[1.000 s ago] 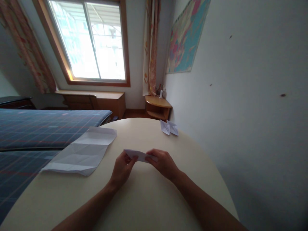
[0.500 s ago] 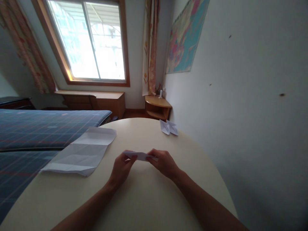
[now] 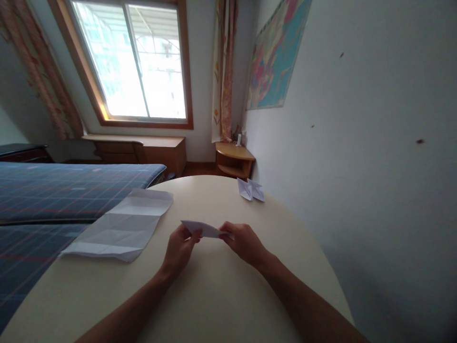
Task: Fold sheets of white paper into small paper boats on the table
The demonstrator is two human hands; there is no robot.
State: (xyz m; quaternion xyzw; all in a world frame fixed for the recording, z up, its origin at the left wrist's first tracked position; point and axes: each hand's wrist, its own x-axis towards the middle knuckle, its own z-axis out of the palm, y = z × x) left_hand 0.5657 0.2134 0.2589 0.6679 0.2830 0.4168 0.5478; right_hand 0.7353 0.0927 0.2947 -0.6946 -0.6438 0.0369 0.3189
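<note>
A small folded white paper [image 3: 205,229] is held just above the round cream table [image 3: 221,295] near its middle. My left hand [image 3: 180,252] pinches its left end with closed fingers. At the paper's right end my right hand [image 3: 244,243] pinches it too. The left tip of the paper sticks out past my left fingers. Both forearms reach in from the bottom edge of the view.
A large creased white sheet [image 3: 123,226] lies on the table's left side, overhanging the edge toward a blue plaid bed [image 3: 53,190]. A finished folded paper piece [image 3: 250,189] sits at the far right rim, close to the wall [image 3: 357,166].
The folded paper has tilted slightly, its left tip now raised and pointing further left. Both hands stay in nearly the same spot.
</note>
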